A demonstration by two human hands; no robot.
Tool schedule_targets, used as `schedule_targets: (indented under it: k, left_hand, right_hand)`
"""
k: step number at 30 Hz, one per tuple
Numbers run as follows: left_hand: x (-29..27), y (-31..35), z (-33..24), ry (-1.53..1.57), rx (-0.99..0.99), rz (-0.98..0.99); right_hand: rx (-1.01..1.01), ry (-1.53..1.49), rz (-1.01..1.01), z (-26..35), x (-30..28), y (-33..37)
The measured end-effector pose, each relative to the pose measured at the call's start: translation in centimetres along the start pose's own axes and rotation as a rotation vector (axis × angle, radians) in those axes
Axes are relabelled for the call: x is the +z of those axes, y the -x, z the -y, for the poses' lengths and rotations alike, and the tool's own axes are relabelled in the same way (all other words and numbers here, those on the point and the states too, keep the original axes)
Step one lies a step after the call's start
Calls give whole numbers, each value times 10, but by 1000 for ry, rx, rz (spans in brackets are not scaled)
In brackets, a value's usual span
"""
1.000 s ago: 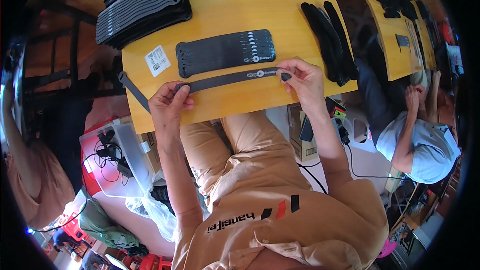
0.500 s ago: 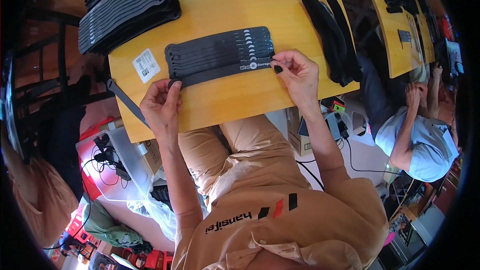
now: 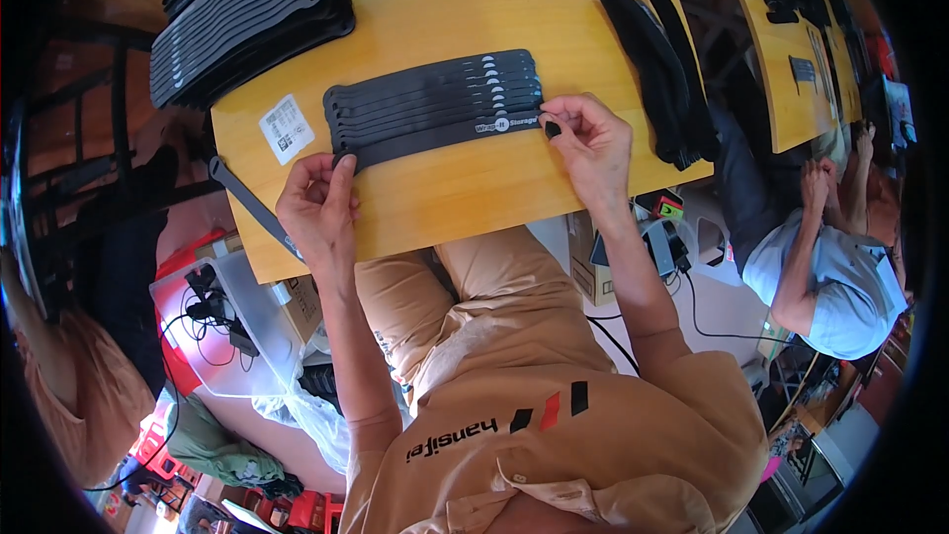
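Observation:
A fanned row of dark strap strips (image 3: 425, 99) lies on the yellow table, each overlapping the one behind it. The nearest black strap (image 3: 425, 142), with pale printing toward its right end, is stretched between my hands along the front of the row. Thumb and fingers of my left hand (image 3: 321, 200) pinch its left end. My right hand (image 3: 595, 148) pinches its right end, where a small black tip shows at the thumb. Whether this strap rests on the row or hovers just above it, I cannot tell.
A tall stack of similar straps (image 3: 247, 25) stands at the back left. Longer black bundles (image 3: 652, 79) lie at the right. A white label sheet (image 3: 287, 129) and a loose strap (image 3: 252, 203) are at the left edge. A co-worker (image 3: 820, 277) sits at the right.
The front strap has moved slightly back against the row, covering the printing of the strap behind it. Both hands keep their pinch at its ends and have barely shifted.

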State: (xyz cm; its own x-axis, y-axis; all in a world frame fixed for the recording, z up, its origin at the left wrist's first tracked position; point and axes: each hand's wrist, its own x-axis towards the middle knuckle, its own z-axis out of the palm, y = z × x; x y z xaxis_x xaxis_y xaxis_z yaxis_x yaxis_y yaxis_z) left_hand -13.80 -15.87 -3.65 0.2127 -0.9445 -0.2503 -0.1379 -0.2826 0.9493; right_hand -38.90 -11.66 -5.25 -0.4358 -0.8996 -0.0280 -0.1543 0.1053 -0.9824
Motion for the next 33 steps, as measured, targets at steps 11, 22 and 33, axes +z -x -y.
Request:
schedule_targets:
  k: [11,22,33]
  left_hand:
    - [1,0,2,-35,37,-21]
    - [3,-1,1,-40,51,-26]
    - [6,-1,-1,-37,61,-26]
  right_hand:
    - [35,-47,-13,0,0,3]
    - [63,-18,-49,7,3,1]
    - [41,43,-60,8,3,-1]
